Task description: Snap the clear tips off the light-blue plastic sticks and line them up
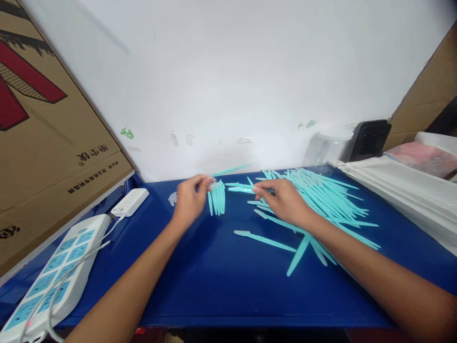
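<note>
Left hand: the left hand [189,201] has its grip pinched, apparently on one end of a slim turquoise plastic stick [233,169] that points rightward over the desk; motion blur hides the exact hold.
Right hand: the right hand [285,202] grasps, between thumb and fingers, the ends of some thin turquoise plastic sticks [241,189]; how many, I cannot tell.
Lined up: a small neat row of turquoise plastic sticks [217,199] lies side by side on the blue, smooth-topped desk [214,286], just right of the left hand; this looks like the finished share.
Loose: a large, crisscrossed heap of turquoise plastic sticks [323,200] spreads behind and beneath the right forearm, with a single turquoise stick with a notched end [269,241] lying nearer the front.
Small pieces: a little cluster of translucent, whitish pieces [173,198] lies left of the left hand, too small to identify.
Progress: judged by the layout, an early stage; the loose sticks far outnumber the ordered ones.
</note>
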Demonstrator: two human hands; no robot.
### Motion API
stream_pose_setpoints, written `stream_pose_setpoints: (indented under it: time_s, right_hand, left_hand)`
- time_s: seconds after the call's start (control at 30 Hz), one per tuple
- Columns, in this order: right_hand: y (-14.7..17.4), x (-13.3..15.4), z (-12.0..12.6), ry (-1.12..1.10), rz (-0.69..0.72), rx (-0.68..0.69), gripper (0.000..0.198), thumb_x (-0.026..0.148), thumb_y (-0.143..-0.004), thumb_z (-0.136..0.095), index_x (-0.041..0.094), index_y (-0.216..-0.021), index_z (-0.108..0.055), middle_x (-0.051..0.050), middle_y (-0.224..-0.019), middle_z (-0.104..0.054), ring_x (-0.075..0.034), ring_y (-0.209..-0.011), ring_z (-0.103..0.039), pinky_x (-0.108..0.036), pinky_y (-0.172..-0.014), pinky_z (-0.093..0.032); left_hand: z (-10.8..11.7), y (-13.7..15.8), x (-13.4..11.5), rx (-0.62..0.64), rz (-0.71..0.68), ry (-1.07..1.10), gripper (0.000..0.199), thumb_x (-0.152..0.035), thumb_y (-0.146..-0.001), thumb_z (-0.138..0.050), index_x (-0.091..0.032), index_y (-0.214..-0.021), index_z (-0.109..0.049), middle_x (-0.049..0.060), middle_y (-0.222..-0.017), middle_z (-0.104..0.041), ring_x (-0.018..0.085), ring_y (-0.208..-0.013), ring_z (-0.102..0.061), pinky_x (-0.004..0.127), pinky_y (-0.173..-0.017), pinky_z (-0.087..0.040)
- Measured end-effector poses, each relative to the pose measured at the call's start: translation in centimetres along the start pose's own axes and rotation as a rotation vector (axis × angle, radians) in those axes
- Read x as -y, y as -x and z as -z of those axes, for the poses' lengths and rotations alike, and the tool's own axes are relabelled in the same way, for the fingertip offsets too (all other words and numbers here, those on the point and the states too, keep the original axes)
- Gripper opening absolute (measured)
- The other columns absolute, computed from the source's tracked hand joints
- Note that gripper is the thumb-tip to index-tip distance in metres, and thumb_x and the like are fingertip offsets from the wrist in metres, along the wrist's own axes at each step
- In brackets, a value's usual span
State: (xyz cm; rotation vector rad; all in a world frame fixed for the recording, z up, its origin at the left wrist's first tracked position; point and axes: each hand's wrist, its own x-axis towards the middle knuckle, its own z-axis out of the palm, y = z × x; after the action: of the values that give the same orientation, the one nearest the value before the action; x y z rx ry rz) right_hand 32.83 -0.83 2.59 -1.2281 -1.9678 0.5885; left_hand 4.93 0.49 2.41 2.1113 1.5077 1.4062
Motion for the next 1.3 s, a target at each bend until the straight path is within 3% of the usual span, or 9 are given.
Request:
stream_pose_setpoints:
  time_s: [0.1, 0.2, 0.3, 0.43, 0.67, 0.9, 1.07, 1.17, 1.3]
  right_hand:
    - [-0.6, -1.4, 1.0, 0.074, -0.127, -0.079, 0.042, 0.047, -0.095, -0.055, 0.017, -0.068, -0.07, -0.001, -0.06, -0.059, -0.015, -0.054, -0.045, -0.03, -0.061, -0.035]
    - [-0.8, -1.8, 0.7, 0.047, -0.249, -0.016, 0.042, 0.047, -0.092, -0.056, 0.016, -0.068, -0.073, 0.0, -0.053, -0.052, -0.013, -0.048, -0.036, -0.031, -0.055, -0.031]
    - [-0.8, -0.9, -0.8, 0.001, -0.3, 0.03, 0.04, 0.043, -0.092, -0.056, 0.016, -0.07, -0.074, 0.001, -0.05, -0.05, -0.012, -0.045, -0.034, -0.03, -0.052, -0.029]
    - [-1.6, 0.2, -2.8, 0.019, -0.352, 0.025, 0.031, 0.032, -0.092, -0.055, 0.016, -0.075, -0.075, -0.002, -0.059, -0.064, -0.013, -0.045, -0.043, -0.03, -0.052, -0.033]
    - [-5.1, 0.3, -6.1, 0.199, -0.312, -0.011, 0.027, 0.018, -0.094, -0.053, 0.017, -0.095, -0.08, -0.01, -0.091, -0.08, -0.021, -0.074, -0.07, -0.03, -0.069, -0.047]
    - [-4.8, 1.9, -8.7, 0.291, -0.184, 0.076, 0.021, 0.024, -0.094, -0.06, 0.016, -0.09, -0.078, -0.016, -0.093, -0.079, -0.029, -0.093, -0.072, -0.034, -0.078, -0.047]
    - [-3.9, 2.0, -7.7, 0.273, -0.08, 0.111, 0.02, 0.025, -0.094, -0.059, 0.019, -0.092, -0.078, -0.009, -0.09, -0.078, -0.024, -0.086, -0.07, -0.032, -0.074, -0.045]
    - [-3.3, 1.4, -5.9, 0.283, 0.0, -0.08, 0.023, 0.021, -0.095, -0.054, 0.018, -0.098, -0.077, -0.009, -0.095, -0.076, -0.024, -0.087, -0.067, -0.034, -0.078, -0.045]
    - [-2.4, 0.6, -3.3, 0.421, 0.314, -0.313, 0.031, 0.029, -0.104, -0.047, 0.017, -0.121, -0.07, -0.015, -0.114, -0.069, -0.029, -0.108, -0.058, -0.041, -0.093, -0.042]
  left_hand:
    - [2.8, -2.0, 3.2, -0.271, 0.104, 0.019, 0.032, -0.043, -0.095, -0.061, -0.015, -0.092, -0.077, 0.005, -0.073, -0.074, 0.018, -0.067, -0.068, 0.027, -0.065, -0.051]
    - [3.8, -2.8, 4.9, -0.434, 0.139, -0.013, 0.034, -0.045, -0.095, -0.061, -0.015, -0.095, -0.077, 0.006, -0.075, -0.075, 0.018, -0.067, -0.068, 0.027, -0.067, -0.052]
    - [2.4, -2.0, 4.4, -0.345, 0.14, -0.067, 0.034, -0.045, -0.096, -0.059, -0.016, -0.095, -0.077, 0.005, -0.075, -0.075, 0.018, -0.066, -0.067, 0.027, -0.066, -0.05]
    - [0.4, -0.5, 2.7, -0.211, 0.093, -0.091, 0.036, -0.047, -0.099, -0.056, -0.017, -0.092, -0.075, 0.003, -0.073, -0.074, 0.017, -0.067, -0.065, 0.027, -0.068, -0.046]
    - [0.1, -0.2, 2.1, -0.166, 0.08, -0.08, 0.038, -0.048, -0.101, -0.053, -0.018, -0.09, -0.074, 0.003, -0.074, -0.073, 0.019, -0.07, -0.066, 0.028, -0.073, -0.046]
    - [-0.2, 0.1, 1.9, -0.135, 0.076, -0.038, 0.036, -0.048, -0.101, -0.053, -0.019, -0.091, -0.072, 0.003, -0.076, -0.074, 0.019, -0.073, -0.068, 0.03, -0.074, -0.048]
    - [-0.6, 0.4, 1.2, -0.062, 0.047, -0.005, 0.033, -0.046, -0.101, -0.054, -0.019, -0.089, -0.071, 0.003, -0.075, -0.074, 0.02, -0.073, -0.07, 0.03, -0.074, -0.049]
    - [-0.8, 0.6, 1.0, -0.005, 0.032, 0.011, 0.032, -0.045, -0.101, -0.055, -0.019, -0.093, -0.072, 0.002, -0.076, -0.074, 0.019, -0.074, -0.07, 0.029, -0.073, -0.049]
    - [-0.9, 0.7, 0.7, 0.086, -0.006, 0.035, 0.034, -0.046, -0.101, -0.054, -0.019, -0.091, -0.071, 0.002, -0.076, -0.072, 0.019, -0.073, -0.068, 0.029, -0.071, -0.048]
